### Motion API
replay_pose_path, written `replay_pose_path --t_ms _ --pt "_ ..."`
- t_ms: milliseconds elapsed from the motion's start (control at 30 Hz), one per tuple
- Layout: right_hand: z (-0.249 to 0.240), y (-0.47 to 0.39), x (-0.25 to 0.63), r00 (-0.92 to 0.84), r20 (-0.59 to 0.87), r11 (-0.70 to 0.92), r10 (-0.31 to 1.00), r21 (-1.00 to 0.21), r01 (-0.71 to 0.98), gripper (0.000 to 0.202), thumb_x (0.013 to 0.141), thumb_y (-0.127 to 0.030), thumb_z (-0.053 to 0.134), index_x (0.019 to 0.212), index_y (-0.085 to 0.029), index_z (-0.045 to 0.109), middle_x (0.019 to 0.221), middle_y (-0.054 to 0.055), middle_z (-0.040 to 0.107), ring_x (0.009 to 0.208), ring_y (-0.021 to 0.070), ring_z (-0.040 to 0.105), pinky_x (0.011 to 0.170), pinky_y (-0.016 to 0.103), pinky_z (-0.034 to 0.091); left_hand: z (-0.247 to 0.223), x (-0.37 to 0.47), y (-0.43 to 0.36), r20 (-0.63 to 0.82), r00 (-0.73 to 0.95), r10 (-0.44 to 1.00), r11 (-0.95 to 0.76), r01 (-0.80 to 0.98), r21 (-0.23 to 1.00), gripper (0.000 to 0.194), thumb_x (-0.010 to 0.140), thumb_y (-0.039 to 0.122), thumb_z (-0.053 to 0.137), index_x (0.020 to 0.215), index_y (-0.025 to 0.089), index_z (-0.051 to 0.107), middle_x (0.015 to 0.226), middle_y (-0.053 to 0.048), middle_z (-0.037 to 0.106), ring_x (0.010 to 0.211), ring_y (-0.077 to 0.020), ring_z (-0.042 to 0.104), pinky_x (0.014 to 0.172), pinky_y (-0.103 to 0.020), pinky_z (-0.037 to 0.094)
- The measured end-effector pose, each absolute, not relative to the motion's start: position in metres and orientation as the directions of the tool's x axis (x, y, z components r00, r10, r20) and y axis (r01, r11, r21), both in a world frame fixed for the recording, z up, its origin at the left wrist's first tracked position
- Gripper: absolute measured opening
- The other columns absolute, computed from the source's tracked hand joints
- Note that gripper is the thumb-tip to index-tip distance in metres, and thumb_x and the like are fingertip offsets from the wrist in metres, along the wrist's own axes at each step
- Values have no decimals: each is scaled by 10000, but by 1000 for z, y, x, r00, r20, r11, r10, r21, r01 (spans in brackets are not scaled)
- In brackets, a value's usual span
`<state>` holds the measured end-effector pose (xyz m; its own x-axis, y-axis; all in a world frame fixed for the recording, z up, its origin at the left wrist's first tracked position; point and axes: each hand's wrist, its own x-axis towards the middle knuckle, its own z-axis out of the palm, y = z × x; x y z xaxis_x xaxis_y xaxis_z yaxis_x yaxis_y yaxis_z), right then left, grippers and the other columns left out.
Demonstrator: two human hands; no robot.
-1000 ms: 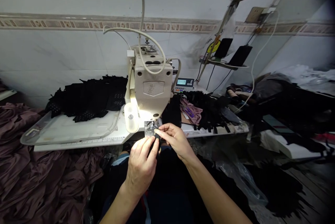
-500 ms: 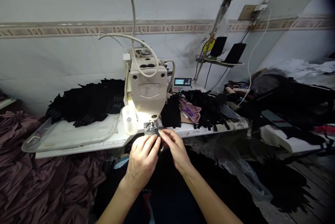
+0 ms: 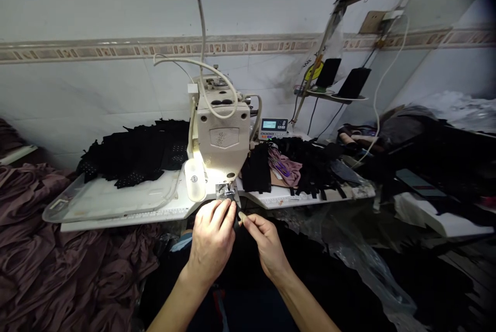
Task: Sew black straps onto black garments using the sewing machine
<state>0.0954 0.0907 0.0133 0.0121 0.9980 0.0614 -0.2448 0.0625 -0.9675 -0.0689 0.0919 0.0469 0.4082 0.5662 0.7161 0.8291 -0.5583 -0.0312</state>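
Note:
A pale sewing machine (image 3: 222,138) stands at the centre, its lamp lighting the needle area and metal presser foot (image 3: 228,191). Just in front of the foot, my left hand (image 3: 214,234) lies with fingers together on black fabric (image 3: 237,213), pressing it down. My right hand (image 3: 267,244) is to the right and slightly nearer me, thumb and forefinger pinched at the edge of the same fabric. The small part between those fingertips is hard to make out. More black fabric (image 3: 248,275) hangs below both hands.
Black cut pieces (image 3: 135,153) lie on a clear tray (image 3: 112,208) at left. Right of the machine are a control panel (image 3: 273,126), black straps (image 3: 318,166) and a mauve bundle (image 3: 287,166). Mauve fabric (image 3: 70,259) is heaped lower left. Thread cones (image 3: 352,83) stand behind.
My right hand has moved down and slightly right, away from the presser foot. My left hand stays on the fabric. The whole view has shifted a little.

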Motion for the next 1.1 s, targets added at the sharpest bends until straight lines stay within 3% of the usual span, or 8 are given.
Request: replay_pose_path --t_ms 233,433,533,667,767,867,1000,1100 --pt "9 93 94 -6 35 31 999 -951 -309 372 895 -560 824 782 -207 800 772 17 708 760 194 586 746 307 466 47 -69 95 709 398 582 -584 811 23 518 972 7 522 1462 143 618 1378 -148 724 1274 -327 651 1049 -524 590" --pt "-11 114 123 28 -59 -49 998 -961 -273 394 779 -566 923 818 -188 817 754 29 743 711 211 652 699 329 516 39 -76 79 742 125 659 -566 732 379 402 1044 137 593 1433 227 632 1349 -140 677 1267 -272 663 1054 -450 600" --pt "-12 114 129 133 13 34 991 -987 -155 413 761 -558 936 949 -205 830 882 68 798 833 269 725 782 378 572 41 -86 76 554 -70 830 -407 603 686 337 1016 325 697 1335 225 655 1165 -97 709 954 -214 725 793 -338 633" --pt "-1 96 110 147 133 138 980 -990 -27 410 917 -610 773 785 -222 774 782 62 740 729 235 685 686 349 564 50 -97 86 161 -68 985 -135 289 948 346 967 515 716 1073 192 656 777 29 607 656 -126 589 592 -238 497" --pt "4 85 86 11 103 104 995 -991 -89 444 940 -660 715 849 -228 760 875 60 738 714 216 671 651 336 576 53 -97 96 72 13 997 -73 187 980 389 936 558 728 874 183 645 681 48 541 614 -110 514 589 -240 444" --pt "0 82 69 -73 58 43 996 -981 -190 443 897 -670 764 938 -233 705 914 39 704 769 208 668 638 313 586 50 -92 100 59 24 998 -62 154 986 404 905 550 763 807 167 680 699 17 611 628 -119 538 614 -253 453" --pt "3 79 69 -30 35 26 999 -971 -238 473 811 -599 881 868 -244 573 759 -19 606 657 168 609 496 249 473 43 -86 97 90 -14 996 -88 109 990 388 886 530 793 787 159 736 748 -21 689 695 -159 609 680 -278 501" --pt "22 76 85 -1 103 101 995 -973 -207 447 782 -472 945 1050 -256 660 779 -19 647 697 183 649 613 291 533 44 -84 87 110 -27 994 -106 120 987 383 908 514 773 759 165 722 733 -21 677 684 -163 609 661 -272 502"
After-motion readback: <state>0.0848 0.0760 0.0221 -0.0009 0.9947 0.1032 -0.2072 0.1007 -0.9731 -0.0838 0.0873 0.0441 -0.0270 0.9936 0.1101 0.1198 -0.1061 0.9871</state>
